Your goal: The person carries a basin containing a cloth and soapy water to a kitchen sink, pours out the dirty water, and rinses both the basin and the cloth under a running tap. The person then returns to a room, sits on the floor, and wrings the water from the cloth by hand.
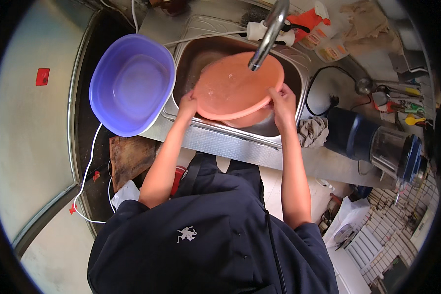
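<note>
Both of my hands grip the rim of an orange-pink plastic basin (239, 84) inside the stainless-steel sink (183, 70). My left hand (187, 105) has hold of its left edge, and my right hand (283, 104) grasps the near right edge. The basin sits tilted, with part of its outer wall showing beneath the near rim. Small glints in it look like water, though the depth cannot be told. Over its far right part hangs a chrome faucet spout (266, 36); no stream is visible. A purple plastic basin (136, 81) stands left of the sink, touching or overlapping its edge.
A crumpled grey cloth (313, 131) lies right of the sink, beside a dark blue blender (352, 128) on its side. Behind the faucet are a red spray bottle (308, 22) and clear plastic containers (330, 49). A white cable (86, 172) hangs at left near a wooden board (130, 158).
</note>
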`<action>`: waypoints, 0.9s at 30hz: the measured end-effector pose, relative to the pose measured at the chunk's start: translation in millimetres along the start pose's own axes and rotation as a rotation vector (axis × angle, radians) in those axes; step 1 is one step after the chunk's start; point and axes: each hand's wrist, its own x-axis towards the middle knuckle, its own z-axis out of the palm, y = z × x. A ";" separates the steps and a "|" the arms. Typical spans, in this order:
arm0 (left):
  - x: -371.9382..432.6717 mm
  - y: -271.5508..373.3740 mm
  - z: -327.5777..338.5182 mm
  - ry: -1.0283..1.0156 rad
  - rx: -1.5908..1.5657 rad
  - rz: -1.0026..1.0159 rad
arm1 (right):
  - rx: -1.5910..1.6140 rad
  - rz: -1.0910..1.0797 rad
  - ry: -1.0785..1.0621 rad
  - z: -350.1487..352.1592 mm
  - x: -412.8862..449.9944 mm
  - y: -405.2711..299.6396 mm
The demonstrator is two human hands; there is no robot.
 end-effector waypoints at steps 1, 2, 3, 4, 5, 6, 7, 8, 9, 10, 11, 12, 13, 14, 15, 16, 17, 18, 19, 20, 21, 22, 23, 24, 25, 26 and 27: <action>-6.8 11.8 6.8 0.007 -0.006 0.005 | -0.019 -0.022 0.024 9.0 -11.0 -21.9; -14.7 21.3 14.6 -0.028 -0.090 -0.109 | -0.038 -0.049 0.011 11.8 -17.9 -36.0; -20.8 28.1 20.9 -0.063 -0.178 -0.223 | -0.059 -0.076 -0.005 14.2 -23.6 -48.6; -25.8 31.5 23.9 -0.148 -0.179 -0.245 | -0.089 -0.114 0.010 20.9 -32.8 -63.8; -28.2 29.8 29.3 -0.145 -0.190 -0.247 | -0.059 -0.131 -0.003 25.6 -39.8 -79.7; -29.9 27.8 33.0 -0.273 -0.231 -0.306 | -0.095 -0.153 0.001 27.6 -43.8 -88.8; -29.1 28.2 40.1 -0.414 -0.266 -0.360 | -0.130 -0.183 0.017 26.3 -48.6 -99.9; -27.4 27.3 49.1 -0.415 -0.272 -0.354 | -0.171 -0.198 0.042 27.5 -54.3 -113.0; -25.8 20.2 56.8 -0.513 -0.277 -0.402 | -0.212 -0.207 0.061 29.6 -59.6 -122.4; -23.7 14.6 65.7 -0.618 -0.280 -0.449 | -0.338 -0.239 0.119 29.1 -64.8 -130.0; -20.2 9.7 73.5 -0.618 -0.285 -0.445 | -0.468 -0.251 0.212 30.3 -68.8 -135.6; -17.9 8.6 83.1 -0.760 -0.271 -0.474 | -0.554 -0.243 0.280 31.5 -73.8 -141.6; -16.2 7.4 92.4 -0.901 -0.256 -0.500 | -0.639 -0.235 0.348 32.9 -77.7 -146.1; -16.9 5.2 101.8 -0.929 -0.279 -0.517 | -0.644 -0.235 0.349 32.8 -79.0 -148.3; -17.1 7.0 110.0 -0.941 -0.278 -0.522 | -0.700 -0.250 0.395 30.6 -80.6 -149.5; -17.1 9.0 117.0 -0.988 -0.240 -0.540 | -0.755 -0.265 0.439 28.7 -82.5 -150.9; -17.1 11.1 124.1 -1.034 -0.202 -0.557 | -0.758 -0.261 0.448 27.7 -85.6 -152.8; -18.4 10.8 131.3 -1.044 -0.223 -0.558 | -0.752 -0.265 0.467 26.8 -89.2 -154.1; -18.0 10.9 134.6 -1.051 -0.224 -0.563 | -0.746 -0.270 0.486 25.1 -92.7 -155.9; -16.8 11.2 137.5 -1.060 -0.179 -0.579 | -0.742 -0.253 0.479 22.4 -96.0 -158.1; -18.1 16.8 139.6 -1.071 -0.131 -0.597 | -0.743 -0.246 0.489 15.6 -98.6 -157.0; -15.1 20.1 140.8 -1.081 -0.127 -0.605 | -0.658 -0.252 0.466 5.9 -100.8 -155.7; -7.5 24.0 140.7 -1.015 0.002 -0.566 | -0.573 -0.258 0.445 -5.6 -103.6 -154.1; 3.6 27.3 138.1 -0.943 0.129 -0.521 | -0.491 -0.248 0.409 -18.2 -107.0 -151.6; 22.0 19.7 133.8 -0.736 0.431 -0.270 | -0.502 -0.284 0.379 -29.5 -113.5 -153.8; 42.7 0.8 128.3 -0.503 0.708 -0.016 | -0.523 -0.296 0.398 -34.8 -119.0 -157.2; 56.7 -18.8 122.5 -0.156 0.804 0.250 | -0.544 -0.307 0.421 -39.9 -124.0 -159.6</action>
